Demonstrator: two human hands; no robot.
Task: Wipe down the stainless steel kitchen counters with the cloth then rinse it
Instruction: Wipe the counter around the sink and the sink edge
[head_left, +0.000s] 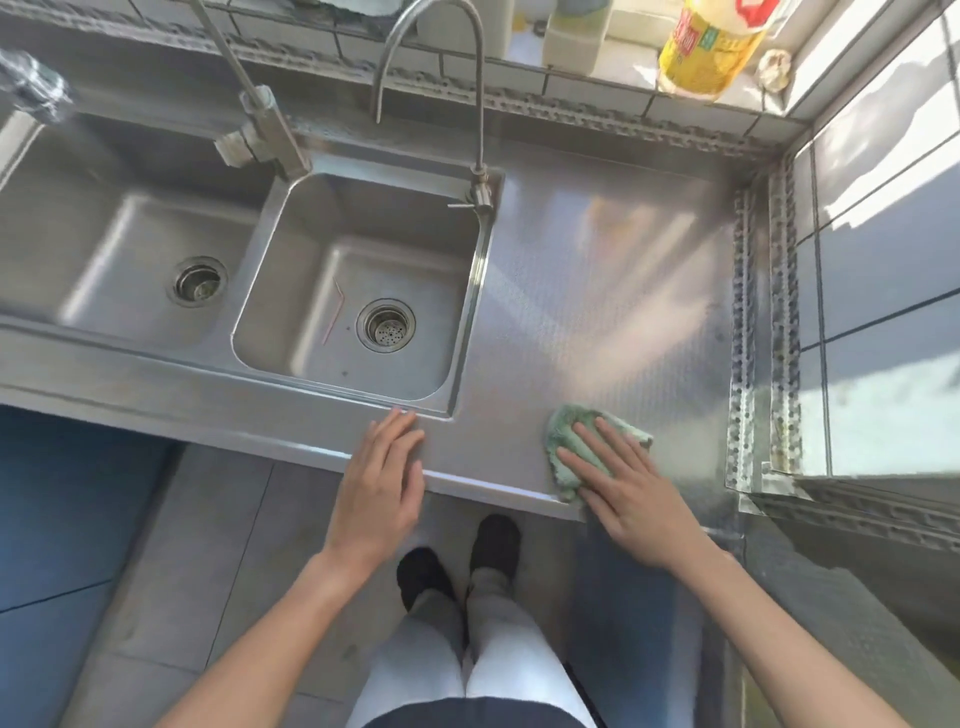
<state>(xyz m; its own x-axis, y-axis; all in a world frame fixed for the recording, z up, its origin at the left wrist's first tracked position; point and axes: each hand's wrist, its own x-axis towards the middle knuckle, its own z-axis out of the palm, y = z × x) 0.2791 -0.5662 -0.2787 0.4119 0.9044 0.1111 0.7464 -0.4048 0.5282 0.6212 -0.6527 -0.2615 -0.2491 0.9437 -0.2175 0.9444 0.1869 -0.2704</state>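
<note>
So the green cloth was pressed flat on the stainless steel worktop, close to the front edge and to the right of the double sink. It was held down by the right hand, fingers straight and spread, palm on top of it, nothing curled round it. The left hand was laid flat too, fingers relaxed and together, resting on the front lip of the worktop with the fingertips right at the near corner of the right basin. A thin bent pinkish straw was seen in that basin, beside the drain strainer. A gooseneck tap was mounted at the basin's back right corner. A yellow oil bottle was parked on the tiled ledge behind.
</note>
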